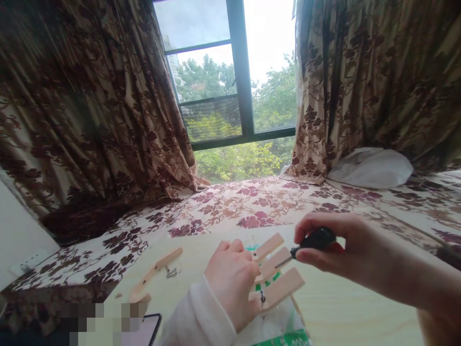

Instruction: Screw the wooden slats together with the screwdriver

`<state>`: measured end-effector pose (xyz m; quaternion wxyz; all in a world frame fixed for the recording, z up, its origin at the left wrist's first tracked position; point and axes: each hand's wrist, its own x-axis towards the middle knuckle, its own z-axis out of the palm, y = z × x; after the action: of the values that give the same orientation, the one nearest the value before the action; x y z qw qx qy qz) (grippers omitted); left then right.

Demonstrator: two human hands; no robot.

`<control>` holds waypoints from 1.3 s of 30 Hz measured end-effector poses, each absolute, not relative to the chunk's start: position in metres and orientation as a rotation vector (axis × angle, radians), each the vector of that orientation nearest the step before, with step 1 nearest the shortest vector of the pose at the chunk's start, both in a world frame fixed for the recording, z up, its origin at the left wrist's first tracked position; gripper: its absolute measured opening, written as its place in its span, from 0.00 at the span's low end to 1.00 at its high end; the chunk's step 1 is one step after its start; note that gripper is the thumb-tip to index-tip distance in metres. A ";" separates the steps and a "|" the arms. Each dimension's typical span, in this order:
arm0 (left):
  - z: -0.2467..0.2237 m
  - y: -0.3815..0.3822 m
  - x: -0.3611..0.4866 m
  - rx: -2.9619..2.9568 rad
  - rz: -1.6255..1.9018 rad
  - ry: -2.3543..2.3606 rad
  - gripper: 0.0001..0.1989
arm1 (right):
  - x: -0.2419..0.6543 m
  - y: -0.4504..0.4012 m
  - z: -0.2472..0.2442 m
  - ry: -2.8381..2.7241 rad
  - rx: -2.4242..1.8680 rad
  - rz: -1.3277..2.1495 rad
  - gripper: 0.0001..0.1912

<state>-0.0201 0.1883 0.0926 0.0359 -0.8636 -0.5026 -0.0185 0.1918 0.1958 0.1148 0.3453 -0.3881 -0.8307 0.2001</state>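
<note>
My left hand (228,271) is closed around the near end of a pale wooden piece with three slats (284,290), whose free ends point away to the right. The fingers hide where the slats meet. A dark screw or bolt (262,296) shows in the nearest slat. My right hand (338,242) grips a screwdriver (317,241) by its black handle. Its thin metal shaft slants down to the left over the middle slat; whether the tip sits in a screw I cannot tell.
A curved wooden piece with dark holes (158,269) lies left on the pale tabletop (345,307), several screws (172,273) beside it. A phone (155,327) is at the front edge. Green-and-white plastic packaging (284,331) lies under the slats. Behind are a floral-covered ledge (259,202) and a white bag (370,168).
</note>
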 end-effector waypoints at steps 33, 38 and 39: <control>0.068 0.194 -0.025 -2.749 -0.160 -1.534 0.03 | 0.163 0.207 0.102 -2.309 -1.011 0.693 0.02; 0.064 0.197 -0.025 -2.799 -0.214 -1.473 0.01 | 0.163 0.206 0.103 -2.301 -0.971 0.714 0.02; 0.063 0.198 -0.025 -2.812 -0.213 -1.465 0.02 | 0.163 0.207 0.103 -2.304 -0.968 0.720 0.03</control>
<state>-0.0253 0.1978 0.0633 -0.0184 -0.8847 -0.4609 -0.0670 0.1630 0.2065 0.1028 0.2670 -0.3587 -0.8537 0.2669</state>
